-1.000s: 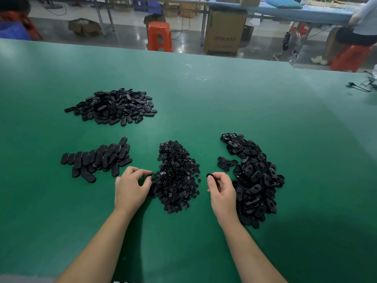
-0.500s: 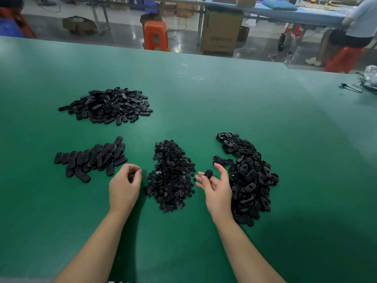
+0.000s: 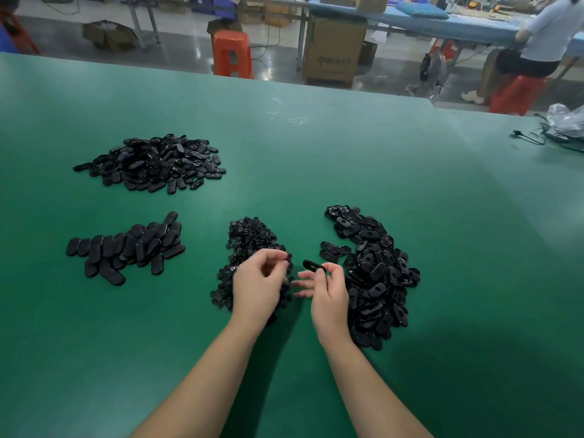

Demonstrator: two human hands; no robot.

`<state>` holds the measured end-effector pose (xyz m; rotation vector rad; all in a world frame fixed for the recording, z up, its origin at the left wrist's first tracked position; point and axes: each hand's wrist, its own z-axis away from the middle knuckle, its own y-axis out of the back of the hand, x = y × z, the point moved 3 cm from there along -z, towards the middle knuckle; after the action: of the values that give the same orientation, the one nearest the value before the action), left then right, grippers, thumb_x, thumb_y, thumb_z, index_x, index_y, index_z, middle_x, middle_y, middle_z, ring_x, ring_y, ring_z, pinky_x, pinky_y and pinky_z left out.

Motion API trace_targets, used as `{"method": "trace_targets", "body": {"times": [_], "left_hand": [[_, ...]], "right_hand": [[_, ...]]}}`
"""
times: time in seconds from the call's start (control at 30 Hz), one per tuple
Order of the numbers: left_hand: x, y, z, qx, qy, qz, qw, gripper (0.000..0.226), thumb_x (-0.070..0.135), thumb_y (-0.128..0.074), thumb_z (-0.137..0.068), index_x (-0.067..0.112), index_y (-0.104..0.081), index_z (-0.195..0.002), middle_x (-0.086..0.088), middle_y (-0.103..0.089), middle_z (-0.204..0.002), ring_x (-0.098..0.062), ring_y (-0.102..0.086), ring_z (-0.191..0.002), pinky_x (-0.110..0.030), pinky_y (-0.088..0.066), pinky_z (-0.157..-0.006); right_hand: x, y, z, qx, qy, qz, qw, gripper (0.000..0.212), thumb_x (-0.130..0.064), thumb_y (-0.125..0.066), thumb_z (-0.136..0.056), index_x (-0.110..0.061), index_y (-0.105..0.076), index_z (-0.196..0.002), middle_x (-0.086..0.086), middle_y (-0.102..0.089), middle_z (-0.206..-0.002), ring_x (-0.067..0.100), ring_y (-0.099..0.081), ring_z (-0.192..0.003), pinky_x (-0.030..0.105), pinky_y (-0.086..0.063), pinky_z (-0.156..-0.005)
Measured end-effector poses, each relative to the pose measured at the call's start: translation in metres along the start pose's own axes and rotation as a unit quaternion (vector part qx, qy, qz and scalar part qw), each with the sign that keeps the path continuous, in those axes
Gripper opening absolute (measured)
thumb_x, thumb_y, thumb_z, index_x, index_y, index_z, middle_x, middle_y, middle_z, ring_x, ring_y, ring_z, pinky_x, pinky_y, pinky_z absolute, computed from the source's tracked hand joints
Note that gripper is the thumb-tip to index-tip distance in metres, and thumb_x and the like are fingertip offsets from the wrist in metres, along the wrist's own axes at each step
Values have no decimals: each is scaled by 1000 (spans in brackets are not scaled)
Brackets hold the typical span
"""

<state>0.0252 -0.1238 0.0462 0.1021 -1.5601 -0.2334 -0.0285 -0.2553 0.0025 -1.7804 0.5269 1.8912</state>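
The cardboard box [image 3: 335, 42] bears dark print reading roughly "OTOR"; the rest is blurred.

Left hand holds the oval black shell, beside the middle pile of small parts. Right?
No: the right hand holds the oval black shell; the left hand pinches a small part. The shell is beside the middle pile of small parts, as the head view shows.
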Motion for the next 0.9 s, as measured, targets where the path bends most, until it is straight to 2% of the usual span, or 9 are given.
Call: {"method": "trace_targets", "body": {"times": [0.07, 0.17, 0.23, 0.3, 0.37, 0.5, 0.63, 0.77, 0.9], "left_hand": [[-1, -12, 2, -40, 22, -3, 999, 15, 7, -70, -90, 20, -75, -97, 2, -73, -76, -6, -65, -60, -21, -54, -63], [-3, -21, 2, -62, 62, -3, 996, 14, 5, -72, -89, 19, -75, -87, 1, -73, -71, -9, -67, -57, -22, -55, -58], [-3, -23, 1, -64, 79, -2, 995, 16, 5, -73, -88, 19, -76, -82, 1, -74, -68, -12, -69, -58, -21, -53, -54], [-3, -24, 0, -59, 89, -8, 994, 17, 5, -72, -88, 20, -77, -80, 2, -74, -68, -13, -69, -58, -24, -56, -56], [-2, -25, -2, -52, 94, -16, 994, 17, 6, -72, -88, 20, -78, -81, 1, -73, -66, -11, -68, -56, -26, -58, -57], [3, -29, -3, -47, 84, -57, 994, 15, 7, -69, -90, 19, -76, -84, 6, -73, -68, -4, -66, -50, -13, -47, -47], [7, -31, -3, -42, 77, -107, 990, 11, 12, -70, -90, 21, -72, -84, 6, -72, -72, -3, -66, -53, -20, -56, -57], [10, -32, -4, -41, 67, -133, 988, 14, 12, -70, -88, 22, -72, -79, 7, -72, -70, -6, -69, -61, -32, -61, -67], [12, -33, -6, -41, 59, -145, 987, 15, 11, -69, -85, 22, -72, -76, 7, -72, -73, -9, -70, -70, -33, -60, -71]], "right_hand": [[2, 2, 0, 6, 11, 32, 999, 12, -15, -46, -107, -21, -53, -99, -1, -74, -86, 15, -75, -76, 28, -59, -60], [6, 3, -2, 25, 17, 65, 997, 15, -14, -51, -105, -25, -57, -97, -2, -73, -90, 7, -73, -80, 27, -59, -68], [9, 4, -3, 31, 15, 79, 996, 17, -14, -53, -104, -29, -60, -101, -2, -75, -97, 9, -72, -89, 32, -59, -80], [10, 3, -4, 23, 13, 72, 997, 22, -13, -51, -105, -31, -63, -106, -3, -76, -99, 12, -72, -92, 35, -59, -85], [10, 3, -4, 14, 10, 70, 997, 28, -11, -48, -106, -33, -65, -105, -7, -76, -94, 11, -73, -89, 35, -61, -82], [8, 1, -3, 7, 8, 78, 997, 35, -12, -44, -106, -38, -66, -102, -19, -74, -93, 10, -74, -84, 32, -60, -78], [7, 1, -3, 3, 26, 117, 993, 33, -15, -48, -105, -43, -66, -102, -16, -74, -101, 7, -70, -97, 30, -57, -86], [5, 2, -2, -3, 43, 136, 990, 29, -13, -49, -104, -36, -67, -109, -22, -71, -103, -5, -66, -99, 11, -50, -83], [5, 3, -3, -4, 50, 139, 989, 27, -12, -49, -104, -24, -69, -116, -20, -70, -107, -5, -65, -101, 11, -49, -86]]}}
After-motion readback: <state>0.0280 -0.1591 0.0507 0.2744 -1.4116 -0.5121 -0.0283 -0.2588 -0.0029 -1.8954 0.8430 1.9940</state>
